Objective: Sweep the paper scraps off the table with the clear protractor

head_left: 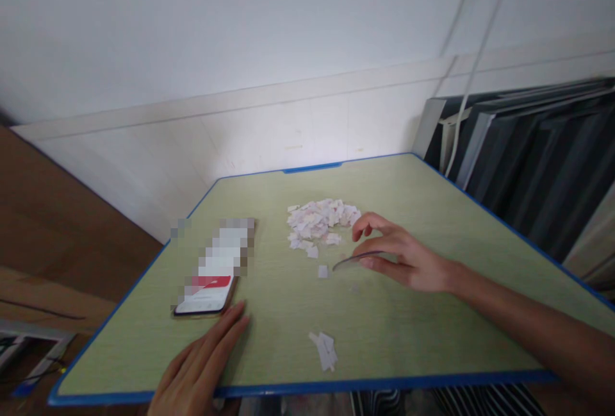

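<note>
My right hand (403,252) pinches a pair of thin curved tweezers (353,257) between thumb and fingers. Their tip points left, close to a single small white paper piece (323,272) lying on the green table (278,300). Just beyond is a heap of torn white paper scraps (317,220). My left hand (202,358) lies flat at the table's front edge with fingers stretched, below a phone (216,268); it holds nothing. Nearer to me, a few paper strips (325,350) overlap in a small cluster.
The table has a blue rim (384,382) and stands against a white wall (288,134). Dark flat panels (542,153) lean at the right, with a white cable (473,76) hanging before them. A brown board (67,191) is at the left.
</note>
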`<state>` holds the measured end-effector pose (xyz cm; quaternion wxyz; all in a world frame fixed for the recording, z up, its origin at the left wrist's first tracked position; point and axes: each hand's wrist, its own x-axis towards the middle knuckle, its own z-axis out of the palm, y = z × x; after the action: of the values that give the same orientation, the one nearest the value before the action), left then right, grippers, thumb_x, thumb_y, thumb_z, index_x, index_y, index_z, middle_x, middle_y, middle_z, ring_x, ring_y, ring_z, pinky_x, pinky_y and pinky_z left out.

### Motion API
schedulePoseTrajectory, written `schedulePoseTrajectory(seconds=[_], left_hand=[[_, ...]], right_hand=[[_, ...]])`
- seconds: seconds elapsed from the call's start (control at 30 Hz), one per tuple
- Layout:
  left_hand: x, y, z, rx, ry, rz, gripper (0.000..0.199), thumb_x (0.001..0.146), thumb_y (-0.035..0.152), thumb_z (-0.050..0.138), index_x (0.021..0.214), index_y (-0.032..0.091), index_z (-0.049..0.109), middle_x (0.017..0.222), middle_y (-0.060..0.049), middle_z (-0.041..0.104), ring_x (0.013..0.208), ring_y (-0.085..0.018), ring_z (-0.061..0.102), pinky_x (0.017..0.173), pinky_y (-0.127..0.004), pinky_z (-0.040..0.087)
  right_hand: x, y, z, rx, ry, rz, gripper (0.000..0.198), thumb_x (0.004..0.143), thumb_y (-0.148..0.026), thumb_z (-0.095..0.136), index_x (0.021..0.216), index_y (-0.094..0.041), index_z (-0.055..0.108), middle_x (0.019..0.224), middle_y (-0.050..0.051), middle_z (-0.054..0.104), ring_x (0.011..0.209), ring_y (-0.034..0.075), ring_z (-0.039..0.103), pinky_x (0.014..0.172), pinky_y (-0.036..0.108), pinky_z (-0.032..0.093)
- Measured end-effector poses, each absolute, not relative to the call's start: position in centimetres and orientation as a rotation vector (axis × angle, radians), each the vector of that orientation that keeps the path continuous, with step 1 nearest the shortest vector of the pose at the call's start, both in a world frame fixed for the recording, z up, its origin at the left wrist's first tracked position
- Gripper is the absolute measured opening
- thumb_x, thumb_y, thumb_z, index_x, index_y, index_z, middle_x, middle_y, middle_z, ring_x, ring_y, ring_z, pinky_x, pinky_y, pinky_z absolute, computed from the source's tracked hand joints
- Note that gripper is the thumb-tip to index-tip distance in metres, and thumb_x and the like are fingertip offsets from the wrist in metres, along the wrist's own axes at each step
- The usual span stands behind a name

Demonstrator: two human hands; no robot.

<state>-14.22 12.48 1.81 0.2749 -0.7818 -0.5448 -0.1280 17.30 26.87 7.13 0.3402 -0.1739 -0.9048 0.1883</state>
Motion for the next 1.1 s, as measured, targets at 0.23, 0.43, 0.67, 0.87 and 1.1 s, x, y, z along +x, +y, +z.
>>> schedulePoseTrajectory(seconds=[0.23,0.43,0.67,0.87,1.1], left_hand=[[-14.3,12.4,1.7,-2.089,-1.485,-0.323,0.051,0.072,0.012,0.040,0.122,0.016,0.048,0.119,-0.009,0.068,0.098,-0.021,0.067,0.086,-0.034,0.040],[-14.2,12.3,1.6,-2.069,-1.514,-0.321,0.051,0.073,0.012,0.039,0.123,0.018,0.046,0.120,-0.009,0.067,0.097,-0.021,0.067,0.086,-0.034,0.041],[-14.3,12.4,1.7,-2.098,-1.497,-0.346,0.052,0.071,0.013,0.041,0.122,0.016,0.047,0.119,-0.010,0.067,0.098,-0.021,0.066,0.085,-0.034,0.041],[-14.2,12.4,1.8,-2.096,-1.480,-0.319,0.050,0.072,0.011,0.042,0.121,0.014,0.049,0.118,-0.011,0.067,0.097,-0.022,0.066,0.086,-0.034,0.040],[-14.2,12.4,1.8,-2.091,-1.483,-0.311,0.051,0.071,0.010,0.041,0.121,0.014,0.049,0.119,-0.011,0.067,0.097,-0.022,0.066,0.085,-0.034,0.041]], right_hand=[[16.9,27.1,6.5,-0.479,-2.390,0.520,0.022,0.093,-0.023,0.048,0.095,-0.016,0.068,0.102,0.011,0.053,0.102,0.019,0.050,0.086,0.036,0.045],[17.0,26.8,7.3,-0.466,-2.324,0.477,0.021,0.092,-0.021,0.048,0.093,-0.015,0.068,0.097,0.010,0.052,0.098,0.019,0.050,0.084,0.036,0.045],[16.9,26.8,6.8,-0.489,-2.403,0.503,0.020,0.091,-0.019,0.049,0.092,-0.014,0.068,0.101,0.011,0.052,0.101,0.019,0.050,0.087,0.037,0.044],[16.8,26.7,6.9,-0.566,-2.457,0.336,0.019,0.091,-0.017,0.049,0.094,-0.016,0.068,0.102,0.011,0.054,0.103,0.020,0.050,0.089,0.037,0.041],[17.1,26.4,8.2,-0.622,-2.546,0.285,0.022,0.092,-0.021,0.048,0.092,-0.018,0.069,0.104,0.010,0.055,0.105,0.022,0.050,0.091,0.040,0.038]])
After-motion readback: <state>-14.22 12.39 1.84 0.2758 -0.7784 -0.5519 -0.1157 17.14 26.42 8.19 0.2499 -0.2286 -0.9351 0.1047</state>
